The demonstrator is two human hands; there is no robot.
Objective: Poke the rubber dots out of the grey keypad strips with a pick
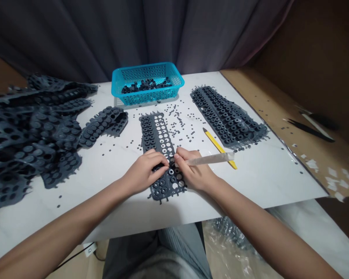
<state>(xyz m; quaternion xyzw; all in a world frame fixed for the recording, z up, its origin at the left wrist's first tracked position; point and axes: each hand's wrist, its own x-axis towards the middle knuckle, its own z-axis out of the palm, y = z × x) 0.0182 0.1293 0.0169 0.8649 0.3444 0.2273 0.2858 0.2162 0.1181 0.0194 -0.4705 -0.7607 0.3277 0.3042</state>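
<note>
A dark grey rubber sheet of moulded ring-shaped pieces (147,131) lies lengthwise before me on the white tabletop. Many holes in its right-hand columns show white through them. My left hand (147,170) rests on the sheet's lower middle, fingers curled, thumb and fingertips closed together at the rings; what they pinch is hidden. Opposite it, my right hand (196,170) grips a slim tool wrapped in whitish tape (212,159), its tail pointing right. The tool's working end is hidden by the fingers, close to the left fingertips.
A turquoise basket (148,99) at the back holds loose black pieces. Crumpled rubber sheets (52,131) pile up at left; more sheets (229,118) lie at right beside a yellow cutter-like tool (219,148). Small dark discs (177,120) are scattered about. Black tweezers (310,130) lie far right.
</note>
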